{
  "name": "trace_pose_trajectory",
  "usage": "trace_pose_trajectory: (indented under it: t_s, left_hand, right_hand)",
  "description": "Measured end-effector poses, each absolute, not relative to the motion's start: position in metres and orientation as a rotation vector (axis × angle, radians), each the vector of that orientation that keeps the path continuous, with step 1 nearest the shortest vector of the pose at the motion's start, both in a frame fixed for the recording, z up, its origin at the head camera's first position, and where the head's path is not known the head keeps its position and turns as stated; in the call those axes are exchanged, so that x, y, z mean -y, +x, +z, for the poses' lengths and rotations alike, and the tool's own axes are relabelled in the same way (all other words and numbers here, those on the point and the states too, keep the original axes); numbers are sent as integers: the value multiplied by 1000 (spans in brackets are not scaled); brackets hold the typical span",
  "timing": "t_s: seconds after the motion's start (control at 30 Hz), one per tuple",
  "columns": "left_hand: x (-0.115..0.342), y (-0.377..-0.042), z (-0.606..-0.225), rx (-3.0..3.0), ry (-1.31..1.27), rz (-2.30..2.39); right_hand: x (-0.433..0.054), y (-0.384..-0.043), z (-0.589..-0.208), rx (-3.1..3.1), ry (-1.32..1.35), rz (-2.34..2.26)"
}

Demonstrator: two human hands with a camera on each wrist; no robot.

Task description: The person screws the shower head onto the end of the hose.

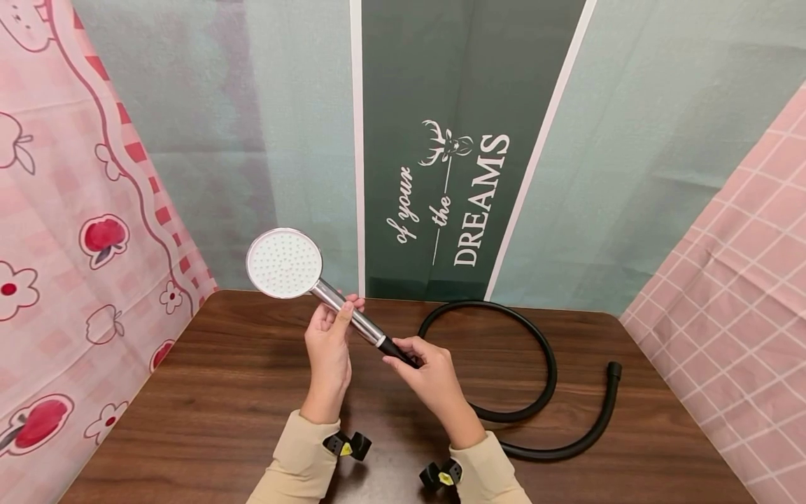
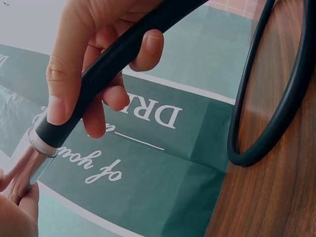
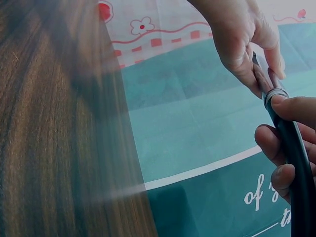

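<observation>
Your left hand (image 1: 329,343): fingers pinch shower head handle (image 1: 365,327), spray face (image 1: 285,262) toward ten o'clock. Your right hand (image 1: 431,374): fingers curl round black hose (image 1: 552,367), meeting handle's four-o'clock end.

Table (image 1: 208,392): we see dark brown wood grain
Back cloth (image 1: 302,140): pale green, dark middle band (image 1: 434,70), white lettering (image 1: 482,199), deer head (image 1: 462,145)
Left cloth (image 1: 47,203): pink, we spot apples (image 1: 103,238), flowers (image 1: 14,290)
Right cloth (image 1: 743,280): pink, white-checked
</observation>
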State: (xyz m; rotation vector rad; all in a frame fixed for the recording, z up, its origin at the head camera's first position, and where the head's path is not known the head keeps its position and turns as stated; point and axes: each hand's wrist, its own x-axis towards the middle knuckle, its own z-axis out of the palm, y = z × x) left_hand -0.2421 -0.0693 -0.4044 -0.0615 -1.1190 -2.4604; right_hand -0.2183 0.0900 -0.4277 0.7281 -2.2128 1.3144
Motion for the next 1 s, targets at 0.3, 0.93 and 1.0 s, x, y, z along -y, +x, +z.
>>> trace_pose_trajectory:
  t_s: [0.3, 0.93, 1.0]
  left_hand:
    - [70, -242, -404, 1116, -57, -2457]
    - [71, -241, -404, 1103, -50, -2475]
    - [71, -242, -405, 1103, -54, -2474]
  right_hand:
    - [-90, -219, -428, 2199, 749, 1302]
    - [-92, -218, -428, 2191, 781, 1283]
    - [-92, -218, -428, 2190, 786, 1286]
